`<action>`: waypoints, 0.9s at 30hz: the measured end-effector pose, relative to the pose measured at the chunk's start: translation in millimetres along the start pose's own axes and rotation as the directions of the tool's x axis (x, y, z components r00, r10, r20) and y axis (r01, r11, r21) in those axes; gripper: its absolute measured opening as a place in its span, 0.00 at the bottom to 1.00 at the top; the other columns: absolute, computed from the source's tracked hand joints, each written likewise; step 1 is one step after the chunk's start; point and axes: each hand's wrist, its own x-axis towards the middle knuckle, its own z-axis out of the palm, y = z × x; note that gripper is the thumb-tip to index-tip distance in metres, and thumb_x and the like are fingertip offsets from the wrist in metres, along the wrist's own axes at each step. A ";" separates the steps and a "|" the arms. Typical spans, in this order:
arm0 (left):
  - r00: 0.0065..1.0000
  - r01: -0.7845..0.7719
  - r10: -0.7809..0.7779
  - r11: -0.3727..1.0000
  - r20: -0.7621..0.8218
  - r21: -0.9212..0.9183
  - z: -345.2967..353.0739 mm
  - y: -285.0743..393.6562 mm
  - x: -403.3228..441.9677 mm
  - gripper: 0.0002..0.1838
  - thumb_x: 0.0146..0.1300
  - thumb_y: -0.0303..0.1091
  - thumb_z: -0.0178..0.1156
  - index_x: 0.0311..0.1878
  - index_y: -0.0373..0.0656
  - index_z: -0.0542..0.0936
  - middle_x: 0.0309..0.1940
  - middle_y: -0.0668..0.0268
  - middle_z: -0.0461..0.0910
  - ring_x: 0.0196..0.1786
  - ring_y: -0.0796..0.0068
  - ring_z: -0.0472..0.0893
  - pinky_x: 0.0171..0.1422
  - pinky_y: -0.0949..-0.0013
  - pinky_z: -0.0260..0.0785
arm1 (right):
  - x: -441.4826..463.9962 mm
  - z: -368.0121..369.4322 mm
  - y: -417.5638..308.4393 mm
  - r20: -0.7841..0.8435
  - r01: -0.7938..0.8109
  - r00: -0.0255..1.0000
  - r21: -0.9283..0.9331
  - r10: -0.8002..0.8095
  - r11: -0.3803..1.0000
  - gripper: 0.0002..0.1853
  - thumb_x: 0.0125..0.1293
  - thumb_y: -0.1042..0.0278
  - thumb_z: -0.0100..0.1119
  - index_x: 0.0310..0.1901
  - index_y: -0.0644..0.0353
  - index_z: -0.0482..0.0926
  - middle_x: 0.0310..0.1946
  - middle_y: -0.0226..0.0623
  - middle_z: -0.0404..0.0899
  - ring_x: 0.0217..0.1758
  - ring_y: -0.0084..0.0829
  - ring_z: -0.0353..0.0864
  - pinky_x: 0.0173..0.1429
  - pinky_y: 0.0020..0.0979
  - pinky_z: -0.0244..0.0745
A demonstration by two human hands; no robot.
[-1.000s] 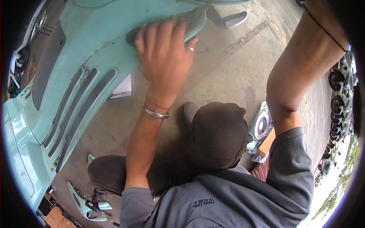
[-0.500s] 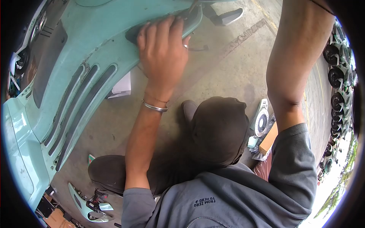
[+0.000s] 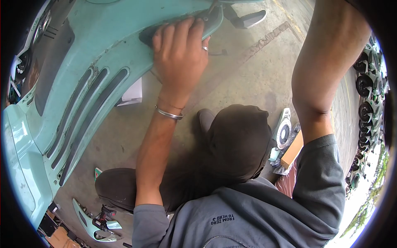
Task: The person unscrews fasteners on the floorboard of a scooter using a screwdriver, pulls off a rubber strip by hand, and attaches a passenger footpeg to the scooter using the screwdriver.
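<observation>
My left hand (image 3: 180,56) is at the lower edge of a large teal body panel (image 3: 120,45), back of the hand up. Its fingers curl together over a dark recess (image 3: 148,35) in that panel, and the thumb wears a ring. Just beyond the fingertips, a thin metal shaft (image 3: 213,7) reaches down into the recess from the top edge. Several long dark slots (image 3: 99,105) run along the panel, left of my wrist. Only my right arm shows, raised at the right; its hand is outside the picture.
On the floor lie a white box (image 3: 133,93), a teal part with a round disc (image 3: 283,132), a cardboard box (image 3: 292,151) and a teal curved part (image 3: 84,219). Another person's shoe (image 3: 253,19) is at the top. Several wheeled vehicles (image 3: 364,84) line the right side.
The right arm has swung inward to the left, then slightly back right. My left hand has stayed on the panel edge with only slight shifts.
</observation>
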 end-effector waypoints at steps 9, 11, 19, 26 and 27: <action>1.000 0.010 -0.011 1.000 0.010 0.018 -1.1 1.4 -0.1 0.19 0.48 0.39 0.73 0.45 0.49 0.86 0.45 0.73 0.81 0.46 0.69 0.76 0.58 0.60 0.66 | 2.5 2.5 -4.4 0.001 -0.003 1.000 -0.009 0.003 1.000 0.20 0.67 0.59 0.61 0.56 0.61 0.76 0.37 0.37 0.73 0.37 0.30 0.74 0.37 0.29 0.72; 1.000 0.014 -0.014 1.000 0.013 0.017 -1.6 1.5 -0.2 0.19 0.48 0.39 0.73 0.45 0.49 0.86 0.45 0.73 0.81 0.46 0.69 0.76 0.58 0.60 0.66 | 3.7 1.3 -4.1 0.004 -0.002 1.000 -0.005 0.002 1.000 0.20 0.67 0.59 0.61 0.56 0.61 0.76 0.37 0.37 0.73 0.38 0.30 0.74 0.38 0.29 0.72; 1.000 0.017 -0.017 1.000 -0.007 0.001 0.3 2.1 -0.9 0.19 0.48 0.39 0.73 0.46 0.48 0.86 0.45 0.73 0.81 0.46 0.69 0.77 0.58 0.60 0.66 | 8.8 -7.0 -5.4 0.007 -0.006 1.000 -0.021 0.006 1.000 0.20 0.67 0.59 0.62 0.56 0.61 0.76 0.38 0.37 0.74 0.39 0.31 0.75 0.38 0.29 0.73; 1.000 0.018 -0.018 1.000 -0.002 -0.001 -1.2 3.1 0.0 0.19 0.48 0.39 0.73 0.46 0.49 0.85 0.45 0.73 0.81 0.47 0.68 0.77 0.59 0.59 0.66 | 15.3 -14.4 -8.8 0.026 -0.006 1.000 -0.033 0.007 0.999 0.20 0.67 0.59 0.62 0.56 0.61 0.76 0.39 0.38 0.74 0.39 0.31 0.76 0.39 0.30 0.73; 1.000 0.016 -0.016 1.000 -0.001 -0.004 -0.9 2.5 -0.6 0.19 0.48 0.39 0.73 0.46 0.49 0.85 0.45 0.73 0.81 0.47 0.68 0.77 0.60 0.59 0.66 | 15.5 -14.9 -9.1 0.026 -0.006 1.000 -0.034 0.006 0.999 0.20 0.67 0.59 0.62 0.56 0.61 0.76 0.39 0.38 0.74 0.40 0.31 0.76 0.39 0.30 0.73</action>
